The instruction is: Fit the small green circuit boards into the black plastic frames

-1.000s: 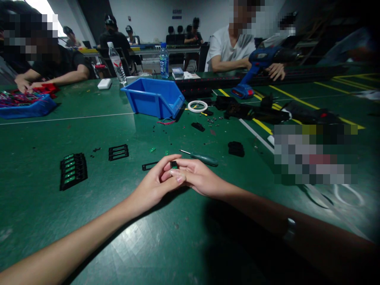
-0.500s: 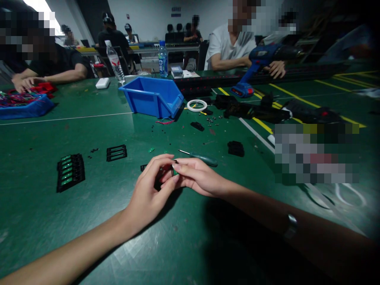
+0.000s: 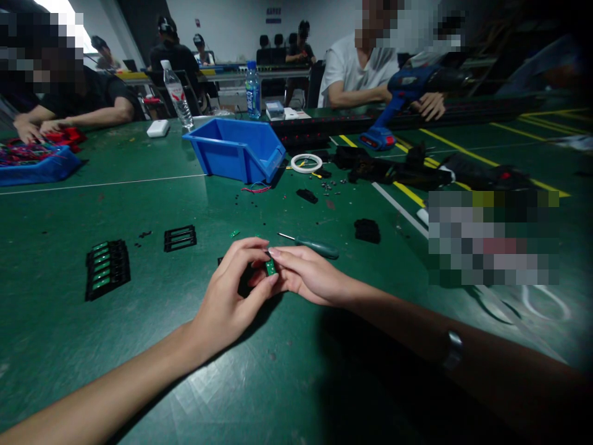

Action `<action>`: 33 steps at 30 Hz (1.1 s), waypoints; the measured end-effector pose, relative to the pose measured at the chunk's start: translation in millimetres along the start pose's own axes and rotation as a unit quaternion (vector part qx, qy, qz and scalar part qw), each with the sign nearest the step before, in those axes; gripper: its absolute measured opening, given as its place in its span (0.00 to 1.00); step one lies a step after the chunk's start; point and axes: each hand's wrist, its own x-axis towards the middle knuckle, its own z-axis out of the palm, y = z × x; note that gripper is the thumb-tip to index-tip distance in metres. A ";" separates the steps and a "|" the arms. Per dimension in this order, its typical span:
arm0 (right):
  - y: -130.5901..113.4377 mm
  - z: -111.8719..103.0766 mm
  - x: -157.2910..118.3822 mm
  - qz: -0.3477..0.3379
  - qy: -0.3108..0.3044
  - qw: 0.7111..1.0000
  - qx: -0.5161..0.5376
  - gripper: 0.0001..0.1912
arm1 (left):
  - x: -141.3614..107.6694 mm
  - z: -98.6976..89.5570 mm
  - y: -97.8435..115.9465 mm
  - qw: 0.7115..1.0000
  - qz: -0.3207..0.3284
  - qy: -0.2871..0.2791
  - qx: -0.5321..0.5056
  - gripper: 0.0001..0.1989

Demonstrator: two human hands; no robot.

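Note:
Between the fingertips of both hands is a small green circuit board (image 3: 271, 267), with a dark part beside it mostly hidden by fingers. My left hand (image 3: 238, 281) curves round its left side, thumb below and fingers above. My right hand (image 3: 310, 275) pinches it from the right, the thumb along its top. Just behind the right hand lies a screwdriver (image 3: 317, 247) with a green handle. A tiny green piece (image 3: 235, 233) rests behind the left hand. To the left are a black slotted frame (image 3: 180, 238) and a black holder (image 3: 107, 269) carrying several green boards.
A blue bin (image 3: 236, 151) stands beyond my hands, with a white tape roll (image 3: 306, 163) and scattered screws to its right. Black parts (image 3: 367, 230) lie at right. A blue cordless drill (image 3: 398, 102) stands farther back, near a co-worker's hand (image 3: 430, 106). Another person sits at left.
The green board shows more plainly between my fingers, my right thumb having shifted up and back from it. Both hands otherwise keep their place; the view has moved slightly.

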 end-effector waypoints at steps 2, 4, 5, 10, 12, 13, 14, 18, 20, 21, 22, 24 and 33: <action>-0.1 0.7 -0.3 0.000 0.000 1.000 0.000 0.11 | 0.3 -0.6 0.5 1.000 0.008 -0.001 0.000 0.12; -0.3 1.4 -0.4 0.002 0.000 1.000 0.000 0.11 | 0.5 -0.9 0.5 1.000 0.014 0.000 -0.007 0.12; -0.6 1.7 -0.4 0.002 0.001 1.000 -0.001 0.11 | 0.6 -0.9 0.4 1.000 0.016 0.002 -0.009 0.13; -1.9 2.4 -0.1 0.006 0.009 1.000 -0.008 0.11 | 0.8 -0.9 0.3 1.000 0.019 0.002 0.000 0.13; -1.9 2.5 -0.1 0.008 0.014 1.000 -0.010 0.11 | 0.7 -1.2 0.8 1.000 0.015 -0.002 0.006 0.12; -1.8 2.6 -0.2 0.008 0.016 1.000 -0.011 0.11 | 0.6 -1.4 1.1 1.000 0.012 -0.004 0.008 0.12; -1.7 2.6 -0.4 0.008 0.017 1.000 -0.011 0.11 | 0.5 -1.5 1.3 1.000 0.009 -0.005 0.011 0.12; -1.8 2.7 -0.8 0.012 0.017 1.000 -0.012 0.11 | 1.2 -1.2 1.8 1.000 -0.002 -0.002 0.017 0.11; -2.1 2.7 -0.8 0.014 0.017 1.000 -0.012 0.11 | 2.1 -0.7 1.8 1.000 -0.003 0.000 0.018 0.10; -2.2 2.7 -0.8 0.014 0.018 1.000 -0.013 0.11 | 2.5 -0.6 1.7 1.000 -0.002 0.002 0.019 0.10; -2.3 2.7 -0.7 0.014 0.018 1.000 -0.012 0.11 | 2.8 -0.5 1.7 1.000 -0.001 0.004 0.021 0.10; -2.3 2.7 -0.7 0.015 0.019 1.000 -0.011 0.10 | 3.0 -0.7 1.9 1.000 0.002 0.010 0.028 0.10; -2.6 2.8 -1.5 0.022 0.022 0.999 -0.007 0.10 | 1.3 -2.3 5.3 0.998 0.016 0.017 0.055 0.11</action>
